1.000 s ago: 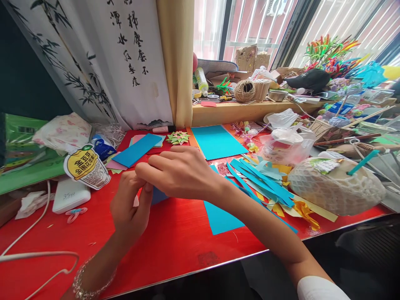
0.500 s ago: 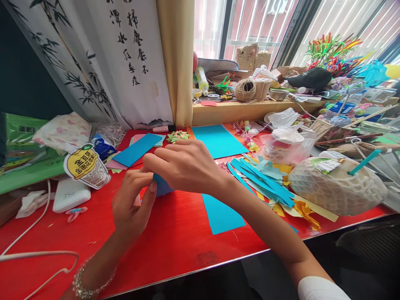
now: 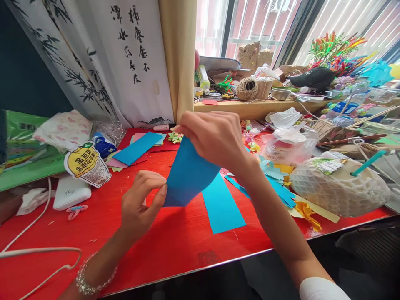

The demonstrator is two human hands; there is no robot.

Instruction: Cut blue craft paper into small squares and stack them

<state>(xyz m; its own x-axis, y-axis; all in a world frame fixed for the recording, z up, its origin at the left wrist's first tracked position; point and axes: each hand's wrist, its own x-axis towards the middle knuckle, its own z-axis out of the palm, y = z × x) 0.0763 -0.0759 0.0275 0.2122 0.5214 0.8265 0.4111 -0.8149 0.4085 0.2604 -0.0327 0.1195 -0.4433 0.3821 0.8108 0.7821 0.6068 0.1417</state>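
Note:
Between my two hands a blue sheet of paper (image 3: 190,173) is held up, tilted, above the red table. My left hand (image 3: 142,204) pinches its left edge between thumb and fingers. Higher up, my right hand (image 3: 215,135) grips the top of the sheet and hides its upper right part; the fingertips there are partly hidden. Just right of the held sheet, a blue paper strip (image 3: 223,208) lies flat on the tabletop. Behind my left hand a folded blue paper (image 3: 137,148) rests on several pastel sheets.
Paper scraps (image 3: 281,189) are heaped at the right, beside a netted coconut (image 3: 337,185) with a straw. On the left sit a white power bank (image 3: 71,192) and a white cable (image 3: 40,218). The sill behind holds a twine ball (image 3: 246,89). The table's front edge (image 3: 187,273) runs below.
My right hand has risen and moved right, drawing the blue paper up so more of it shows. My left hand has shifted slightly right, pinching its edge. The view has shifted a little.

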